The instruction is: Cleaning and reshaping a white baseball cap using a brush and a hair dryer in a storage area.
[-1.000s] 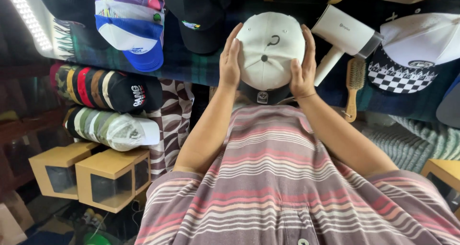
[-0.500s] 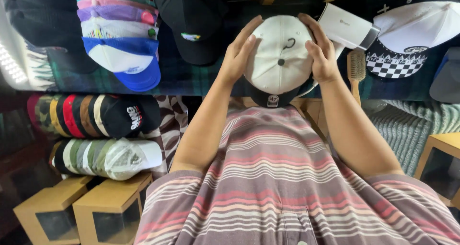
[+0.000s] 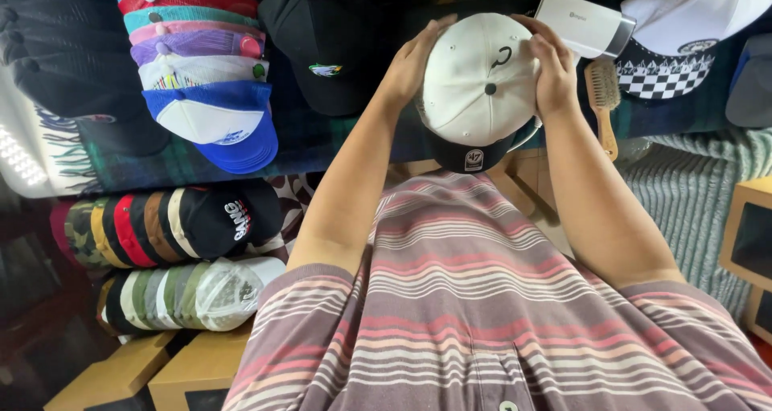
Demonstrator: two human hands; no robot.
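Note:
I hold a cream cap with a dark brim [image 3: 481,85] between both hands, out in front of my chest. Its crown faces me, with a small dark button at the middle. My left hand [image 3: 410,61] presses flat against the cap's left side. My right hand [image 3: 551,65] cups the right side, fingers curled over the top edge. My striped shirt [image 3: 482,298] fills the lower part of the view.
A stack of colourful caps [image 3: 205,97] and a black cap [image 3: 326,53] hang at the left. Two rows of caps [image 3: 169,230] lie above wooden boxes [image 3: 185,371]. A white handheld device [image 3: 583,25], a wooden brush [image 3: 603,101] and a checkered cap [image 3: 675,49] are at the right.
Both hands stay on the cap, which has turned slightly between them. The view has shifted, so the caps at the left now sit lower and closer.

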